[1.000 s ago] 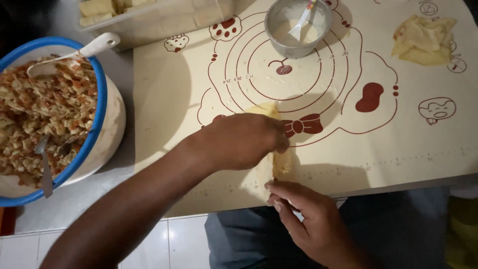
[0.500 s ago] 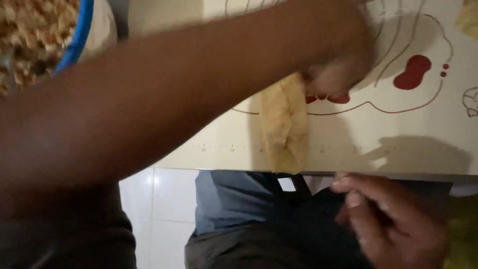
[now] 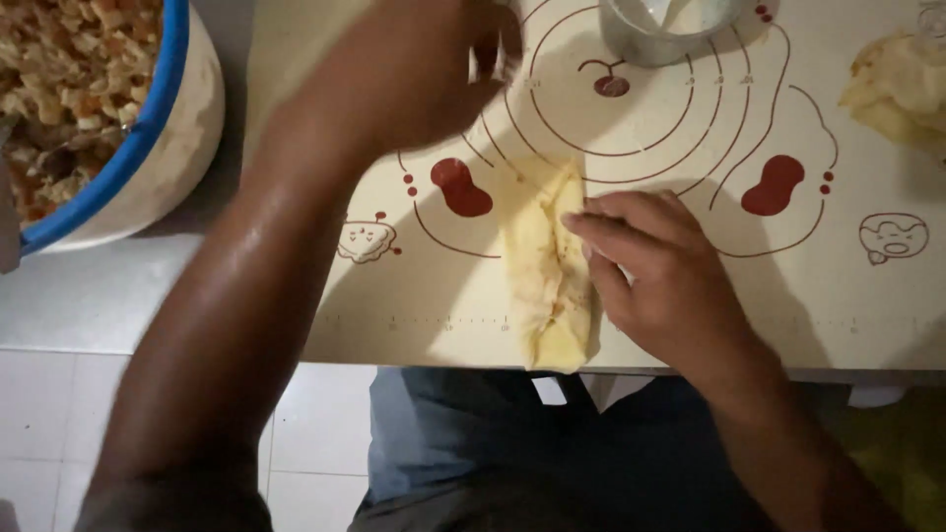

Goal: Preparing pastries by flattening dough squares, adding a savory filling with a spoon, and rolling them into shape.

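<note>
Dough roll on mat, pinned flat by right hand (open, fingertips only). Looked soft, tearable; best held along the seam. Left hand raised, grip unclear.

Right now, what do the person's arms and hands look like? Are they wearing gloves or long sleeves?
No gloves: the left hand and the right hand are both bare, and I see no rings, watch or bracelet. The forearms are uncovered too. The left forearm looks a bit shiny. Only at the bottom edge does a dark short sleeve show on the left arm.
</note>
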